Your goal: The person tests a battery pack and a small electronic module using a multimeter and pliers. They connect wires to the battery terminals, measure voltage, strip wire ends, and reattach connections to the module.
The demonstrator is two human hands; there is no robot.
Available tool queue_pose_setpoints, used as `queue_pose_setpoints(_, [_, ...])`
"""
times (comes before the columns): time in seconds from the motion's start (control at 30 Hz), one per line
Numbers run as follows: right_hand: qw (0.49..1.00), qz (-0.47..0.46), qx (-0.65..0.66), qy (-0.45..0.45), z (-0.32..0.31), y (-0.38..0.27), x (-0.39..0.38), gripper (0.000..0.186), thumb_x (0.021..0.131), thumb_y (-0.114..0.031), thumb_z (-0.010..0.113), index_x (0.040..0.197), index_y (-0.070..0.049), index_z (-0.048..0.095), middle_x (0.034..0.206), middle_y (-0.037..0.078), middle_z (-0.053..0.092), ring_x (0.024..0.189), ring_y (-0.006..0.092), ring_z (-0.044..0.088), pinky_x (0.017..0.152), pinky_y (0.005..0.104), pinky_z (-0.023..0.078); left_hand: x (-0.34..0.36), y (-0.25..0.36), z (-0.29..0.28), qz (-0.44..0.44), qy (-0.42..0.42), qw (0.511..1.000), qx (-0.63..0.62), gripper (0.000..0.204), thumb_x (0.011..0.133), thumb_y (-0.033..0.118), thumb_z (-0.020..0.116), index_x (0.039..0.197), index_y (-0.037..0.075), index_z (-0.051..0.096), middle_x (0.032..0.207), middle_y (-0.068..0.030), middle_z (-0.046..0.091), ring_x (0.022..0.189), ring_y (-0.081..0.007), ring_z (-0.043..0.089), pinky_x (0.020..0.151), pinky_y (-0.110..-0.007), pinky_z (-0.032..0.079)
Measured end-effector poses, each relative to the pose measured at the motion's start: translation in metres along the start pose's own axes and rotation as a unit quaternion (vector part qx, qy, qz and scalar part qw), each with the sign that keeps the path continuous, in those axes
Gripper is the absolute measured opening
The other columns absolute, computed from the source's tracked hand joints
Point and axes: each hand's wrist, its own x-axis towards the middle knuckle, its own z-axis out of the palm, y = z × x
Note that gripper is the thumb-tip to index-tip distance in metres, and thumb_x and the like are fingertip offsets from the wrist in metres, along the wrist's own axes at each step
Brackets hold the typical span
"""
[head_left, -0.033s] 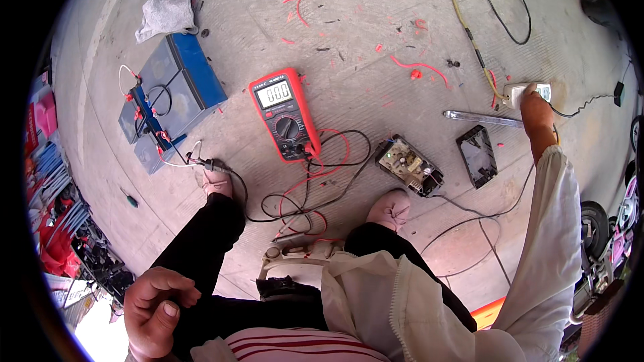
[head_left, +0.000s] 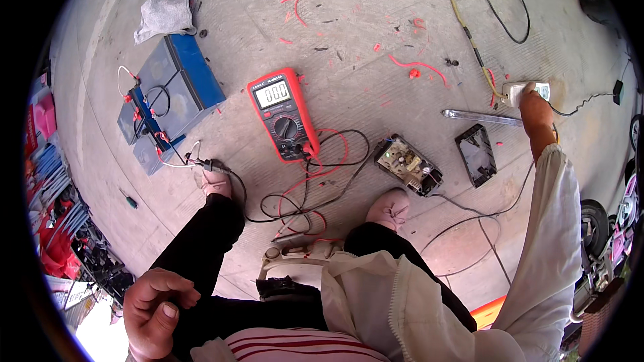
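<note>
My right hand (head_left: 534, 110), arm stretched out to the far right, has its fingers on a white power strip (head_left: 512, 94) lying on the ground; its fingertips are partly hidden. Over my left thigh hangs my left hand (head_left: 155, 312), loosely curled, with a gap between thumb and fingers and nothing in it. A red multimeter (head_left: 285, 117) with a lit display lies in the middle, its red and black test leads (head_left: 345, 135) looped beside it. Nearer my right foot is an opened charger (head_left: 408, 165) with its circuit board exposed. Its black cover (head_left: 476, 155) lies just to the right.
A blue-and-grey battery pack (head_left: 178, 77) with wires stands at the left, near a grey cloth (head_left: 166, 10). A silver bar (head_left: 479, 118) lies by my right wrist. Red wire scraps (head_left: 419, 67) litter the far ground. A small screwdriver (head_left: 129, 200) lies at far left. Cables cross near my feet.
</note>
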Motion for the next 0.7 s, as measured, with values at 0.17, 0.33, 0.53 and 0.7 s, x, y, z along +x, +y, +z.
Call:
queue_pose_setpoints(0.17, [1.000,-0.007,0.022,0.006,0.003,0.006,-0.001,0.046,0.091,-0.009,0.049,0.130,0.011,0.038,0.089,0.017,0.068,0.077,0.0299,0.070,0.062,0.0368,0.058,-0.002,-0.001,0.001,0.008,0.001,1.000,-0.004,0.043,0.092,0.039,0.059,0.100,-0.003,0.057,0.079,-0.0098,0.060,0.065,-0.0120,0.055,0.061,-0.024,0.043])
queue_pose_setpoints(0.33, [0.997,0.018,0.060,-0.043,-0.007,0.008,-0.001,0.043,0.092,-0.015,0.052,0.129,0.005,0.042,0.089,0.015,0.070,0.079,0.0304,0.071,0.064,0.0408,0.057,-0.005,-0.006,-0.001,0.010,-0.001,1.000,-0.008,0.042,0.093,0.039,0.058,0.100,-0.003,0.057,0.079,-0.0104,0.060,0.065,-0.0124,0.055,0.060,-0.024,0.043])
queue_pose_setpoints(0.53, [0.996,0.032,0.055,-0.059,-0.021,0.005,-0.004,0.060,0.084,-0.027,0.068,0.133,-0.004,0.041,0.090,0.012,0.071,0.080,0.0296,0.071,0.064,0.0406,0.057,-0.008,-0.008,-0.009,0.015,-0.004,1.000,-0.010,0.042,0.093,0.038,0.057,0.100,-0.003,0.057,0.080,-0.0112,0.060,0.065,-0.0131,0.055,0.061,-0.024,0.044])
queue_pose_setpoints(0.7, [0.995,0.056,0.055,-0.067,-0.028,-0.003,-0.004,0.077,0.077,-0.032,0.077,0.139,-0.010,0.038,0.094,0.011,0.071,0.083,0.0280,0.071,0.066,0.0390,0.057,-0.009,-0.008,-0.008,0.005,-0.006,1.000,-0.019,0.043,0.093,0.039,0.058,0.101,-0.004,0.057,0.081,-0.0122,0.060,0.066,-0.0142,0.055,0.062,-0.025,0.045])
